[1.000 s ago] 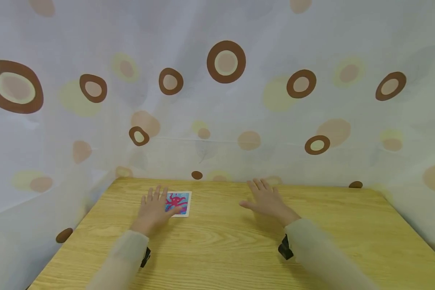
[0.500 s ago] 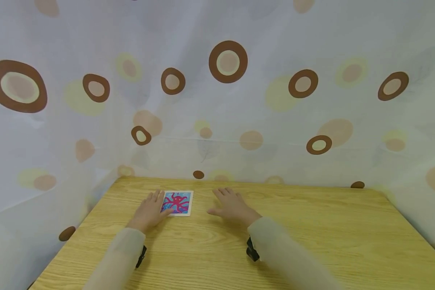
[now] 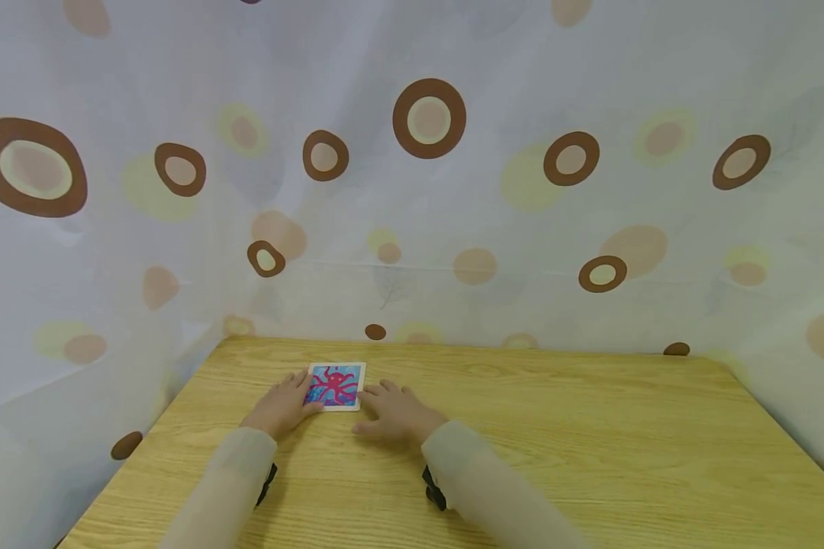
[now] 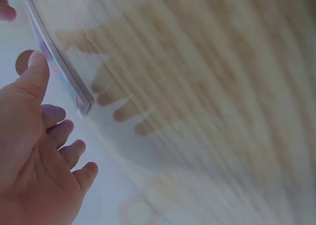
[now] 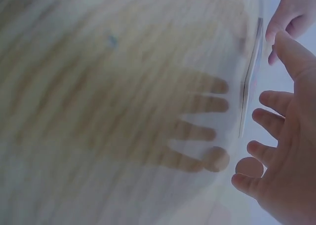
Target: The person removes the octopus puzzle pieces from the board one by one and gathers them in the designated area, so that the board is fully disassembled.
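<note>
A square, white-edged octopus picture (image 3: 335,385), pink on blue, lies flat on the table. From the side, in the left wrist view, the picture (image 4: 59,62) shows as a thin board. My left hand (image 3: 279,406) is at its left edge, thumb by the lower left corner, fingers loosely bent. My right hand (image 3: 397,413) is by its right edge with fingers spread; whether it touches cannot be told. In the right wrist view, the right hand (image 5: 291,146) has its fingers apart and grips nothing, while part of the left hand (image 5: 294,13) shows beyond.
The wood-grain table (image 3: 590,442) reaches back to a pale hanging sheet (image 3: 412,206) printed with brown rings and spots, which also encloses both sides. A black strap (image 3: 434,488) is on the right wrist. The glossy tabletop (image 4: 212,96) mirrors the fingers.
My right hand has swept left across the table to the picture's right side. My left hand has shifted slightly left and lower, uncovering more of the picture, which stays in place.
</note>
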The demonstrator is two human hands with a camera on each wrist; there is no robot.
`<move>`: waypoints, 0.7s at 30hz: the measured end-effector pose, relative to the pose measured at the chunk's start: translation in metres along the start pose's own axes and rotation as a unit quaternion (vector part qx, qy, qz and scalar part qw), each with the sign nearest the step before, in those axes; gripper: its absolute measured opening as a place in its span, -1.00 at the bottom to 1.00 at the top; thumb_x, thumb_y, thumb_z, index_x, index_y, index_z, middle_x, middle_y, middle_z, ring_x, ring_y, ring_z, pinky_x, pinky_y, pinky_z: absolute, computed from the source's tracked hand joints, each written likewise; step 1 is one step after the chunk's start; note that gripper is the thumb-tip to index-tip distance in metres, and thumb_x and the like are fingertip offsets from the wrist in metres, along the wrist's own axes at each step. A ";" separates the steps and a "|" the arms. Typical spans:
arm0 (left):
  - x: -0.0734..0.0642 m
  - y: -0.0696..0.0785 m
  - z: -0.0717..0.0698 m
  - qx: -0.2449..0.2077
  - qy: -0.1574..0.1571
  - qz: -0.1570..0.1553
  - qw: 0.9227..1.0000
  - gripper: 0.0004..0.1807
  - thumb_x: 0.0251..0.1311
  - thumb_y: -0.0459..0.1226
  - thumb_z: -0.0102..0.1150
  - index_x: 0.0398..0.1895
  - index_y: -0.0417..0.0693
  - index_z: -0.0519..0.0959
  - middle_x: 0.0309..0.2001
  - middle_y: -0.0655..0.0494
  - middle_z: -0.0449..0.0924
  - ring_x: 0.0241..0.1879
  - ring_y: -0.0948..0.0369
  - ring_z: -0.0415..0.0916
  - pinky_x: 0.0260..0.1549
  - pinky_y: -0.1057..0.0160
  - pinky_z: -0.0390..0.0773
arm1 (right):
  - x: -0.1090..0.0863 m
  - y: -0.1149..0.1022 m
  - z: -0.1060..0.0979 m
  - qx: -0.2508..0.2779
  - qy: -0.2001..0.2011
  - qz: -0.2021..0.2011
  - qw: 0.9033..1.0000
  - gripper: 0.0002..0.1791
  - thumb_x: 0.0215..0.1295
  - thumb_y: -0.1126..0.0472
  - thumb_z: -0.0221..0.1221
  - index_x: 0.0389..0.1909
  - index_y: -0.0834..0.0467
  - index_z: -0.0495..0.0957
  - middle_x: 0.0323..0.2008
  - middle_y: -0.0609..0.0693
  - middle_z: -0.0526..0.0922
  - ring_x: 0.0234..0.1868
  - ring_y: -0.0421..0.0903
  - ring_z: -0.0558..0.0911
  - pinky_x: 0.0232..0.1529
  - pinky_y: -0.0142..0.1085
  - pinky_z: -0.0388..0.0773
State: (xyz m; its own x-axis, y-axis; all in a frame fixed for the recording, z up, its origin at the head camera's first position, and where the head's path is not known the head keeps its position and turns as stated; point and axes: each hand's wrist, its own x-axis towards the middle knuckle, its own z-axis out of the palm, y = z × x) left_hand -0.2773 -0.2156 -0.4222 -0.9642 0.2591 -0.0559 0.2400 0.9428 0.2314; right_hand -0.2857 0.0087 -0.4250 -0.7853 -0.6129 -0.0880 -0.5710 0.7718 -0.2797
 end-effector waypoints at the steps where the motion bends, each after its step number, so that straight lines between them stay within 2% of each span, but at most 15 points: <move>1: -0.001 -0.001 0.000 0.000 -0.003 0.002 1.000 -0.28 0.32 -0.06 -0.04 0.34 -0.41 0.09 0.33 -0.32 0.03 0.30 -0.22 -0.06 0.24 -0.14 -0.04 | 0.001 -0.002 0.002 -0.003 -0.005 0.001 1.000 -0.25 0.24 -0.29 -0.02 0.34 0.05 0.23 0.33 -0.05 0.21 0.36 0.06 0.06 0.26 0.09 0.02; 5: -0.003 -0.003 0.000 0.004 -0.020 0.005 1.000 -0.33 0.34 -0.07 -0.07 0.32 -0.39 0.14 0.32 -0.30 0.08 0.30 -0.21 -0.02 0.23 -0.15 -0.04 | 0.002 -0.005 0.005 -0.017 -0.018 0.006 1.000 -0.28 0.25 -0.30 -0.05 0.33 0.02 0.26 0.33 -0.11 0.21 0.36 0.03 0.07 0.28 0.05 0.01; 11: -0.003 -0.002 -0.001 0.023 -0.039 0.011 0.999 -0.36 0.34 -0.07 -0.08 0.32 -0.35 0.18 0.32 -0.25 0.12 0.29 -0.19 0.00 0.23 -0.16 -0.03 | -0.002 -0.006 0.003 -0.024 -0.019 0.002 1.000 -0.30 0.26 -0.27 -0.03 0.32 0.03 0.29 0.31 -0.11 0.24 0.34 0.04 0.11 0.27 0.06 0.04; 21: -0.009 0.018 0.001 0.082 -0.038 0.056 0.994 -0.41 0.35 -0.07 -0.09 0.29 -0.31 0.25 0.30 -0.20 0.18 0.29 -0.13 0.06 0.21 -0.12 0.08 | -0.023 0.012 0.000 -0.056 -0.024 -0.022 0.998 -0.33 0.27 -0.26 -0.02 0.28 0.04 0.34 0.28 -0.08 0.30 0.32 0.05 0.17 0.22 0.10 0.10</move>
State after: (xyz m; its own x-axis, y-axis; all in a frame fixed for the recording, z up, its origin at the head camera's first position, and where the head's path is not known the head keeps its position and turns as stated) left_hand -0.2645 -0.2009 -0.4189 -0.9202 0.3745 -0.1141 0.3675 0.9267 0.0784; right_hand -0.2739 0.0320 -0.4259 -0.7479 -0.6520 -0.1247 -0.6302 0.7564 -0.1753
